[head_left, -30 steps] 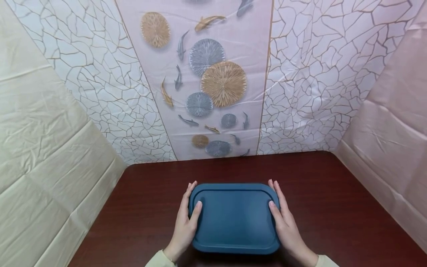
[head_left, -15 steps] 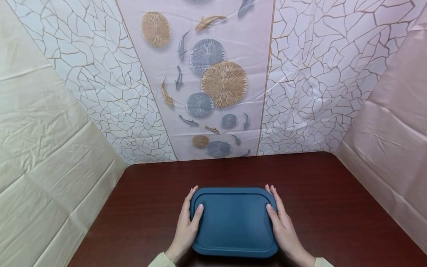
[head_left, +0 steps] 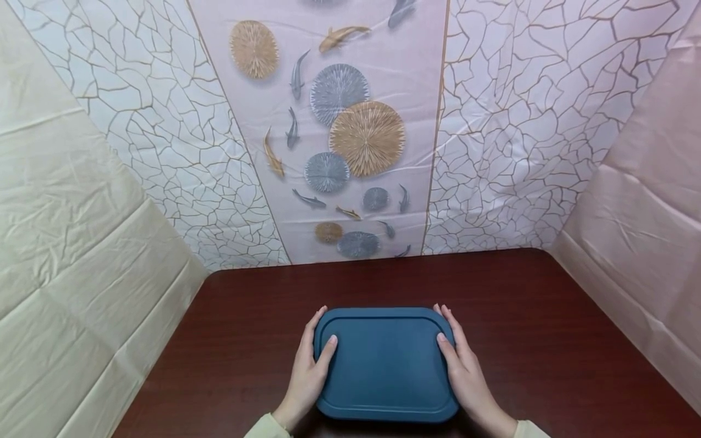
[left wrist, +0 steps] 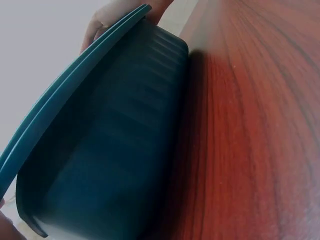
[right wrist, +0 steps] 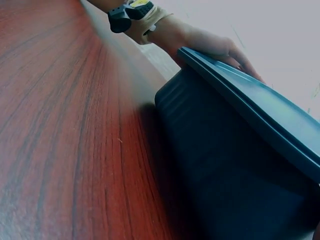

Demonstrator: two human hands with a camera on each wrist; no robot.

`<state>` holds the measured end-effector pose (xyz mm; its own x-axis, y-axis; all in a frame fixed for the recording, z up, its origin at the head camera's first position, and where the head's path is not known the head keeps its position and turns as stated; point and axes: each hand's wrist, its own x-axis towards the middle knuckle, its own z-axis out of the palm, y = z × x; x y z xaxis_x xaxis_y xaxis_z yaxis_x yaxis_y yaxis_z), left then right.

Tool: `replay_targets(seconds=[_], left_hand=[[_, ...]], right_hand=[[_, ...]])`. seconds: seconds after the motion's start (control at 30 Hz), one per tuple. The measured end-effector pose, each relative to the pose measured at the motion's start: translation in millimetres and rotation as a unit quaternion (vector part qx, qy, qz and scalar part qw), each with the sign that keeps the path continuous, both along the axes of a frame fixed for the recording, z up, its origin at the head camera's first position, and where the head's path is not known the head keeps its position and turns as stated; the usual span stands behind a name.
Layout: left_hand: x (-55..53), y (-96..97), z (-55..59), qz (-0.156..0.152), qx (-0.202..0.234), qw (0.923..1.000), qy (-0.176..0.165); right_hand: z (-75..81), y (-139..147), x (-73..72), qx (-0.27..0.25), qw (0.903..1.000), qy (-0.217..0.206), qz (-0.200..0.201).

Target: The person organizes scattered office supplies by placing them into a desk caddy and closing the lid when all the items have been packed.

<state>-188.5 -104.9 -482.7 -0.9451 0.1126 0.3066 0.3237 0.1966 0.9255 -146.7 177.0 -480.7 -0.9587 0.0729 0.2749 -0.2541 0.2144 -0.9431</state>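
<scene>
A dark blue lidded storage box (head_left: 386, 365) lies between both hands, its lid with a raised rim facing up. My left hand (head_left: 306, 371) holds its left side, thumb on the lid and fingers along the edge. On the right side, my right hand (head_left: 468, 377) grips it the same way. In the left wrist view the box's ribbed wall (left wrist: 115, 130) stands close to the tabletop; the right wrist view shows the opposite wall (right wrist: 215, 145). Whether its base touches the wood cannot be told. The lid hides what the box holds.
The reddish-brown wooden table (head_left: 263, 292) extends beyond the box on both sides. A patterned cloth (head_left: 356, 201) with fish and round motifs hangs at its far edge. Pale cloth walls (head_left: 98, 304) flank it left and right.
Over the first half second, the box and both hands shifted slightly toward me. Since then they have stayed nearly still, with both hands keeping their hold.
</scene>
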Motion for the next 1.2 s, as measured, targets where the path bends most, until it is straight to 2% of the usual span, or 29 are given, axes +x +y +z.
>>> replay_targets(seconds=[0.33, 0.5, 0.87, 1.2], left_hand=[[-4.6, 0.9, -5.0, 0.007, -0.006, 0.9997, -0.024], [-7.8, 2.4, -8.1, 0.023, -0.005, 0.9989, -0.040], [-14.3, 6.7, -5.6, 0.034, 0.008, 0.9972, -0.066], [-31.4, 7.3, -8.2, 0.045, 0.014, 0.9962, -0.074]], right_hand=[[-1.0, 3, -5.7, 0.003, 0.9999, -0.010, -0.003], [1.1, 4, -11.5, 0.000, 0.9994, -0.036, -0.003], [4.9, 7, -29.1, -0.023, 0.9971, -0.070, 0.020], [9.6, 7, -52.5, 0.000, 0.9972, -0.070, 0.024]])
